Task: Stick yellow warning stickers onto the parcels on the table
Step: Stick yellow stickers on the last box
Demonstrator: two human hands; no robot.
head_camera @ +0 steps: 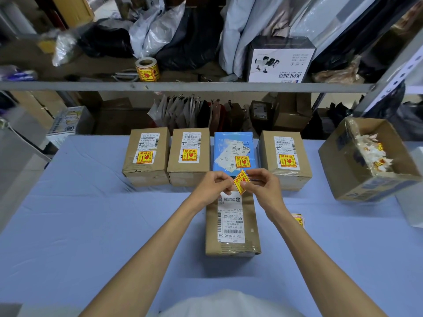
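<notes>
One yellow sticker (240,180) pinched between left hand (211,186) and right hand (264,186); crumpled backing scraps (373,154) in the open carton (338,168)

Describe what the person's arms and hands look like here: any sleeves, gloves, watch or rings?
Both arms are bare as far as the frame shows, the left arm and the right arm alike, with no sleeve in view. The left hand and right hand are ungloved. No watch, bracelet or ring shows. A white garment fills the bottom edge.
</notes>
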